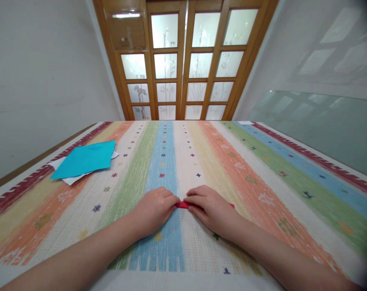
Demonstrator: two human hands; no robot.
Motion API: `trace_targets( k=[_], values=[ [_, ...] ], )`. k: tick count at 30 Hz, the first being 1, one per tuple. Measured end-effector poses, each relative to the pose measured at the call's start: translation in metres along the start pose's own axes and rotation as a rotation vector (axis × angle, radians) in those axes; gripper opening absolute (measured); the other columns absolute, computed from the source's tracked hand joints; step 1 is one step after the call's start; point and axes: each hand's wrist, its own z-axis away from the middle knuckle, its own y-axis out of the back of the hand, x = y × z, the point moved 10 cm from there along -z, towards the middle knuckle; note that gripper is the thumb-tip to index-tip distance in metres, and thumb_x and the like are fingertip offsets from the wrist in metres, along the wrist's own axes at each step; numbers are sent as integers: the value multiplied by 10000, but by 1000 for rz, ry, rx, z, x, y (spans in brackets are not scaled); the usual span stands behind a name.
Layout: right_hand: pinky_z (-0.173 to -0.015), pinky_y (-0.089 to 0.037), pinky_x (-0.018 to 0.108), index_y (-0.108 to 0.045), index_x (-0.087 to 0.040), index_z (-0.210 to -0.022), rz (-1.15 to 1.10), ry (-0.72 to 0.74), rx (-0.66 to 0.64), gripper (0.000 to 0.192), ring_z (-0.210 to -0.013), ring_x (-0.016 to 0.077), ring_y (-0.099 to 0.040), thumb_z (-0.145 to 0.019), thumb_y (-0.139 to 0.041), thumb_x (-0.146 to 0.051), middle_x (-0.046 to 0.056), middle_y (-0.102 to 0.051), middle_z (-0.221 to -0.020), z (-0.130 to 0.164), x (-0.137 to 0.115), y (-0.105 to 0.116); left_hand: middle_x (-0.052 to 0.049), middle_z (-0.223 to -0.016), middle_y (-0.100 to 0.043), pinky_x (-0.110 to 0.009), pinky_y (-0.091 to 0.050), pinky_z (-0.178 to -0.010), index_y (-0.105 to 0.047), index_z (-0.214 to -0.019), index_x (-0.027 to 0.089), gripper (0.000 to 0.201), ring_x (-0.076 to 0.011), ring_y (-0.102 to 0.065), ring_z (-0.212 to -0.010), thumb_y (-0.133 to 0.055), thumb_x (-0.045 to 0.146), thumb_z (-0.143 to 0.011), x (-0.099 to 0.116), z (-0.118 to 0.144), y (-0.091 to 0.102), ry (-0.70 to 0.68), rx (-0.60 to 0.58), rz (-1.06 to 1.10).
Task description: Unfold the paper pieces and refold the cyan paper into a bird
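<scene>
A small red paper [183, 205] is pinned flat on the striped cloth [262, 169] by the left hand [154, 210] and right hand [210, 208], fingers curled over it; already folded narrow, apparently. Blue sheets [84, 159] lie untouched, far left of it.

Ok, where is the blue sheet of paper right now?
In the head view, the blue sheet lies far left on the striped cloth, atop white paper, well away from both hands.

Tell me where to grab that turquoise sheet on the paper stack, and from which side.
Take the turquoise sheet by its near-left corner, coming from the left edge of the striped cloth. That pointed corner juts beyond the white papers beneath, so fingers could likely slip under it alone.
</scene>
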Motion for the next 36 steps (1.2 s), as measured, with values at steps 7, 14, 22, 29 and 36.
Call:
trace_targets(
  k=[7, 14, 22, 29, 36],
  values=[
    [-829, -451, 343, -725, -199, -988, 23, -61, 1, 103, -907, 207, -596, -945, -634, -178, 48, -679, -925, 3, 7, -2, -73, -982, -724, -389, -522, -830, -678, -1164, 171, 235, -241, -645, -926, -555, 192, -965, 0, 0, 1, 7, 32, 19],
    [-733, -422, 308, -694, -179, -907, 53, -76, -5, 110, -828, 193, -596, -901, -647, -80, 35, -655, -891, 5, -1, 0, -70, -994, -702, -388, -512, -826, -674, -1151, 178, 227, -240, -621, -930, -555, 198, -958, 3, 1, 2, 0, 33, 36],
    [-657, -341, 323, -638, -189, -864, 212, 157, 72, 88, -713, 191, -546, -920, -656, -123, 8, -629, -780, 12, -34, 4, -60, -867, -659, -365, -475, -768, -677, -906, 171, 240, -227, -582, -850, -485, 278, -1001, 21, -1, 0, -94, 10, -102],
    [-695, -362, 344, -638, -188, -909, 244, 143, 107, 77, -755, 213, -572, -909, -667, -118, 18, -648, -815, 10, -37, 7, -30, -758, -630, -343, -418, -664, -602, -783, 169, 241, -203, -539, -717, -500, 219, -996, 27, 2, -7, -180, 63, -244],
    [-691, -373, 341, -681, -211, -884, 293, 93, -15, 68, -768, 208, -628, -899, -713, -153, -1, -713, -840, 7, -26, 0, -33, -725, -627, -338, -411, -645, -600, -757, 174, 262, -203, -548, -701, -501, 232, -993, 35, 4, 1, -161, 103, -273]
  ],
)
